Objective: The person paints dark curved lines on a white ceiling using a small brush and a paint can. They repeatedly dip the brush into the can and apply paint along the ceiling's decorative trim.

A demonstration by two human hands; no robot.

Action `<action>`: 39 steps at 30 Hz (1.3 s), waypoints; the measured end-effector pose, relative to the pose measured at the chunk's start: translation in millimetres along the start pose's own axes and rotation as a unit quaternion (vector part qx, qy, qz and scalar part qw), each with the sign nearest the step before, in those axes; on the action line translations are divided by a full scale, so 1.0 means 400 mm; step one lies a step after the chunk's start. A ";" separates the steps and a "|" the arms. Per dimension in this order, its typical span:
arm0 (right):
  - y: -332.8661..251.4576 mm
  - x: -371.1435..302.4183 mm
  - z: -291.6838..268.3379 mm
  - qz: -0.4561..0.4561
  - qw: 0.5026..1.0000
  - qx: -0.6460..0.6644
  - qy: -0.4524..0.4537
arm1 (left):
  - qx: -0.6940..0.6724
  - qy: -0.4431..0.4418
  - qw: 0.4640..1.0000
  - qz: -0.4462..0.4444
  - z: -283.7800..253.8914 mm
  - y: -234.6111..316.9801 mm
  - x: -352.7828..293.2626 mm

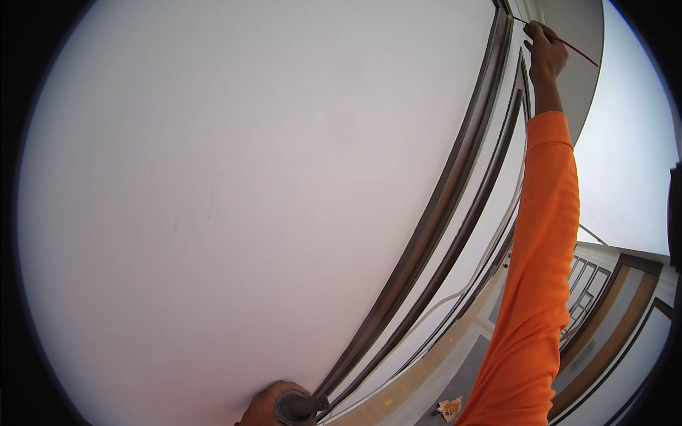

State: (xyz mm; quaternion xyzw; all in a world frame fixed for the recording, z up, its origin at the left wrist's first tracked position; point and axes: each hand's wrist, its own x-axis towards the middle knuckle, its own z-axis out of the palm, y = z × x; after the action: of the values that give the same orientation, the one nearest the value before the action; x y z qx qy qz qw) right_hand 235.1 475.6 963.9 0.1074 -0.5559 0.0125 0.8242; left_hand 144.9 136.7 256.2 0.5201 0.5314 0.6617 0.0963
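Observation:
High at the upper right, my right hand (545, 53) is closed on a thin paintbrush with a red handle (581, 55). The brush tip points left, at or very close to the top of a dark brown trim strip (444, 199) along the white wall panel (249, 177). Low in the view, my left hand (260, 407) is wrapped round a small round cup (281, 409) with something dark in it. That cup is beside the lower end of the trim, and the picture's lower edge cuts off part of the hand.
Further dark trim strips (490, 181) run alongside on the right. Below lies the floor (405, 387) with a grey strip and a crumpled brown scrap (450, 408). A brown-framed doorway (604, 323) stands at the lower right. The white ceiling (625, 142) is overhead.

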 end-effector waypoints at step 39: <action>-0.022 0.201 0.029 -0.107 0.912 -0.395 -0.025 | -0.007 -0.063 0.992 -0.107 -0.039 0.078 0.005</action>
State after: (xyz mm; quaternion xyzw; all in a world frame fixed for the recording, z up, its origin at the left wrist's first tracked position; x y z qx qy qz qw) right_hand 256.2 456.9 1040.4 -0.1674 -0.5209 -0.2991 0.7817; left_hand 144.9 115.4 284.0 0.5000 0.5722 0.6175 0.2031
